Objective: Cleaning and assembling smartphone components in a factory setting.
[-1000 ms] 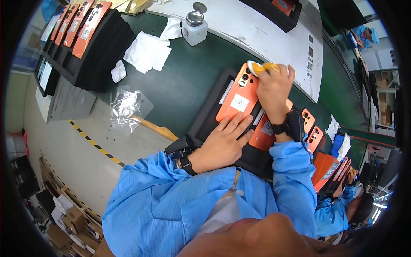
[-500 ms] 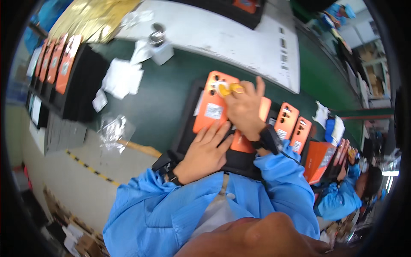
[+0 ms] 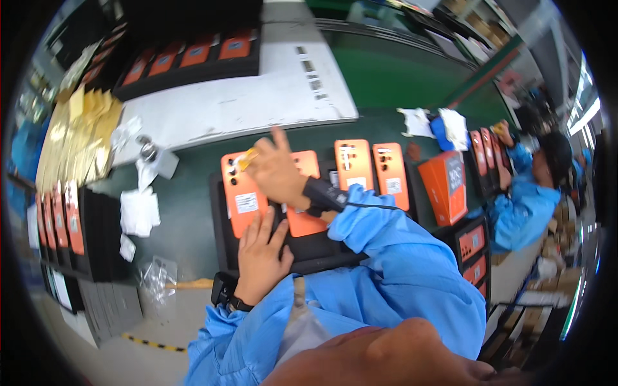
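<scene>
An orange phone (image 3: 244, 209) lies back up at the left end of a black tray (image 3: 225, 248), a white label on its back. My left hand (image 3: 262, 257) rests at its lower edge with fingers spread. Yellow finger covers (image 3: 246, 159) are on my right hand (image 3: 278, 170), which pinches a small white wipe (image 3: 237, 161) against the phone's camera corner. Under my right wrist, a second orange phone (image 3: 306, 222) is partly hidden. Two more orange phones, one (image 3: 354, 168) beside the other (image 3: 391, 177), lie farther right in the tray.
An orange box (image 3: 444, 186) stands right of the tray, near a co-worker (image 3: 524, 206) in blue. Black trays of phones (image 3: 193, 58) sit at the back and left. White wipes (image 3: 140, 212), a metal-topped bottle (image 3: 166, 164) and a clear plastic bag (image 3: 159, 276) lie left.
The view has swung, so the tray appears farther left and more of the right side shows. My right hand stays at the phone's camera corner; my left hand stays at its lower edge.
</scene>
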Motion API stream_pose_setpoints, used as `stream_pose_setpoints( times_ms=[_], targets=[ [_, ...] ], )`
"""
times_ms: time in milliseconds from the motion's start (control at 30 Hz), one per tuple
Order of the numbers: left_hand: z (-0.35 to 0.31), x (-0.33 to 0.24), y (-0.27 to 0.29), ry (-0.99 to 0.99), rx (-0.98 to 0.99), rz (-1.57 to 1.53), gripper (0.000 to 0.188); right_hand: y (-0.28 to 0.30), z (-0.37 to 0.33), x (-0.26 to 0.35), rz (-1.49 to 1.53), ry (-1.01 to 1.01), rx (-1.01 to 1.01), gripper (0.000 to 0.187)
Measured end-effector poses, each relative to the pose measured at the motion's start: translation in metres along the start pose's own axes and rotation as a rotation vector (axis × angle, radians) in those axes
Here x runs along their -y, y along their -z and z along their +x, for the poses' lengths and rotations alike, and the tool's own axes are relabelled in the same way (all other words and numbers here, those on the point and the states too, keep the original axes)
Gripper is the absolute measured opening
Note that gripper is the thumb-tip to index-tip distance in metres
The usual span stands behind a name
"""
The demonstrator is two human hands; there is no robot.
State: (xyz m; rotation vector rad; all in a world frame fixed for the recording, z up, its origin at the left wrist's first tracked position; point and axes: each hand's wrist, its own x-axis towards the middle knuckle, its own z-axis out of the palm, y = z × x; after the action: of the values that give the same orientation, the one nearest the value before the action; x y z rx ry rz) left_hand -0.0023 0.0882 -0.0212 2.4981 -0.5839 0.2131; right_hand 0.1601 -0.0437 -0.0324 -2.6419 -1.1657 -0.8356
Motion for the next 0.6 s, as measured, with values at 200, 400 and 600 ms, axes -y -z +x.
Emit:
stream_pose_setpoints(
  times_ms=[200,400,600],
  targets=[
    [-0.006,0.0,-0.002,-0.013,-0.006,0.06,0.049,0.044,-0.013,-0.028,-0.014,-0.214,0.072,0.022],
    [-0.005,0.003,0.001,-0.006,-0.005,0.075,0.044,0.143,-0.118,-0.09,0.236,-0.742,-0.317,0.017],
    [-0.007,0.008,0.008,0.012,0.002,0.093,0.042,0.182,-0.234,-0.083,0.109,-1.108,-0.423,0.019]
  ],
)
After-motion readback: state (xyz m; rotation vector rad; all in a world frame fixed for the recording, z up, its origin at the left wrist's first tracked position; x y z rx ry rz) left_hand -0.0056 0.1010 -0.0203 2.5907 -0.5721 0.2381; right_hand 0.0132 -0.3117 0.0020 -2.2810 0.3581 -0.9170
